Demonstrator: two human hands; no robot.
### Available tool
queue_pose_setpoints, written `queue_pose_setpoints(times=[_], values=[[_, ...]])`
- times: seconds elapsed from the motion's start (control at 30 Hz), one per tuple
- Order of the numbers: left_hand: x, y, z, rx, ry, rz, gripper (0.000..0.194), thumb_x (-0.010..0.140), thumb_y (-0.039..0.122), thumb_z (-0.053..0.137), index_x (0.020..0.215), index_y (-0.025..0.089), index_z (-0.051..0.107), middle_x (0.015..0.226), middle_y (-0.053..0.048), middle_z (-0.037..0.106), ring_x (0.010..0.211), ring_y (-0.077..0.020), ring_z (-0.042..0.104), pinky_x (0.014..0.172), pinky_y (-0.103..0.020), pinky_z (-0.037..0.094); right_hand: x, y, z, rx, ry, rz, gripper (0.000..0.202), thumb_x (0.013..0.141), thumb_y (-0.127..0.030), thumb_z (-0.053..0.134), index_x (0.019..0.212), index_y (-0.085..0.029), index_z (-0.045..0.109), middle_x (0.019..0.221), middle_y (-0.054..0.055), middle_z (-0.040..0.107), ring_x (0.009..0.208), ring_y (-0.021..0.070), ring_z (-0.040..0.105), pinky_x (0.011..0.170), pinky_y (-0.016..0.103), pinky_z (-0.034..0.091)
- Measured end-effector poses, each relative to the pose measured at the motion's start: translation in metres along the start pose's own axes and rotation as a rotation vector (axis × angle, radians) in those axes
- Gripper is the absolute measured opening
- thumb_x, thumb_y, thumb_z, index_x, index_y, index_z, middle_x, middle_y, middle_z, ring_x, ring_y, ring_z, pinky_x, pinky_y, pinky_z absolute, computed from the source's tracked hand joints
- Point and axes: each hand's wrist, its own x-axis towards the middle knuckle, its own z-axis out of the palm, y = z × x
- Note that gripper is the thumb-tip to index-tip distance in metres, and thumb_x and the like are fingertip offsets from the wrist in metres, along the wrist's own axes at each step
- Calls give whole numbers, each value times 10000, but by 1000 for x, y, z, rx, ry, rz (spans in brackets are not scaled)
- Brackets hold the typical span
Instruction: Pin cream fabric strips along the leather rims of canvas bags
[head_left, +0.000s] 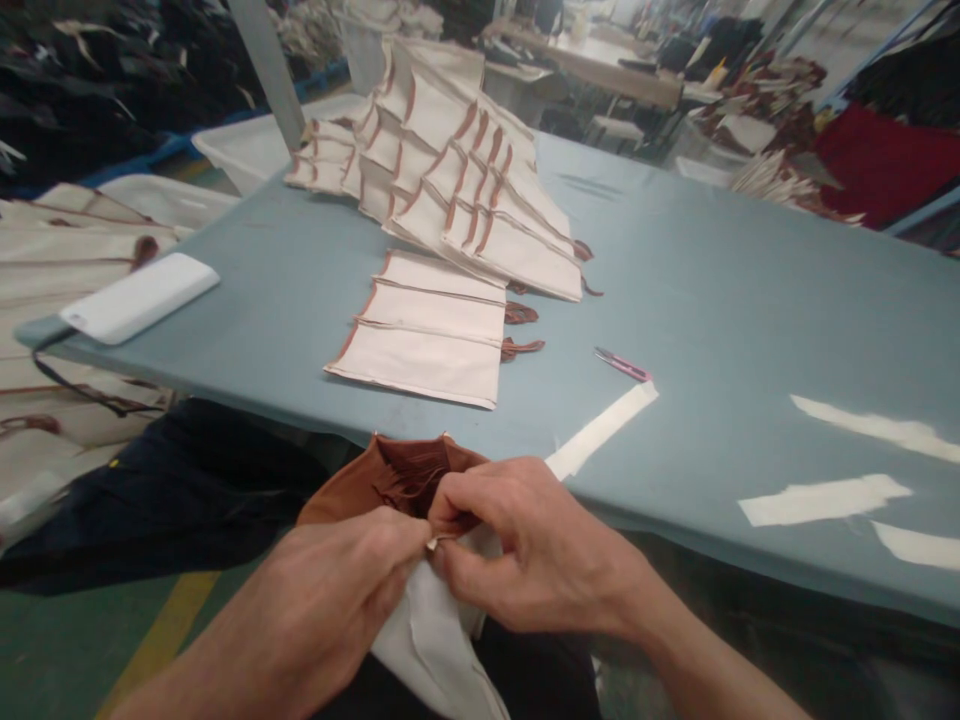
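Left hand (352, 570) and right hand (532, 540) are pinching close together.
Their fingers (469, 577) are gripping the edge of a brown-and-cream fabric pouch (429, 625), which is sitting by the counter's (712, 290) near edge; keeping cloth taut between both pinches should help precision.
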Motion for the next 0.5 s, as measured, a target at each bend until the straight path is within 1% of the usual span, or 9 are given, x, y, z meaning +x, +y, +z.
queue_pose_setpoints(times=[0.03,0.1,0.17,0.2,0.23,0.3,0.37,0.43,0.5], values=[[-2,-2,1,29,11,48,218,1027,140,496,1083,261,668,874,2,812,744,-157,786,739,-168,598,-1,1,2,44,14,4,107,754,-112,612,705,-202,582,642,-57,557,605,109,492,627,246,327],[-6,-6,4,94,33,144,297,1027,113,482,1222,256,654,1007,-30,839,877,-177,812,868,-197,614,-3,3,4,175,8,39,97,741,-136,587,679,-203,553,624,-64,513,581,97,452,606,233,328],[-11,-10,5,140,48,216,388,1042,116,479,1383,256,599,1159,-60,833,1029,-199,807,1004,-242,593,-5,7,6,328,-31,120,65,746,-173,583,693,-202,560,619,-68,488,569,90,417,577,216,328],[-14,-11,6,148,46,231,424,1049,121,478,1440,257,569,1207,-69,824,1077,-206,798,1038,-255,582,-7,8,6,412,-58,170,32,744,-194,587,715,-200,573,624,-68,483,573,90,407,564,207,329],[-16,-12,8,149,39,234,456,1052,120,476,1482,257,545,1241,-74,816,1110,-211,791,1052,-261,577,-7,11,7,498,-89,222,27,741,-223,594,744,-197,587,634,-66,485,581,92,400,553,201,330],[-19,-15,12,146,29,205,514,1047,99,475,1531,265,525,1302,-82,797,1158,-225,777,1072,-287,575,-7,15,11,661,-136,300,130,735,-307,612,784,-188,601,650,-57,487,593,96,384,534,197,322],[-20,-17,17,150,42,166,553,1033,71,476,1539,284,539,1353,-85,776,1197,-245,764,1082,-323,578,-5,20,15,776,-142,339,201,726,-376,600,771,-180,596,640,-51,478,586,95,366,519,198,299],[-19,-19,21,159,82,145,553,1020,62,484,1511,299,576,1351,-85,777,1196,-252,765,1070,-339,588,-2,23,19,818,-111,354,197,714,-376,576,730,-180,575,614,-54,461,565,87,342,505,197,274],[-18,-19,24,142,121,145,538,994,54,504,1464,296,602,1285,-78,805,1139,-237,786,1042,-326,600,0,23,20,814,-96,348,155,706,-337,571,716,-183,563,598,-61,447,555,83,337,499,192,273]])
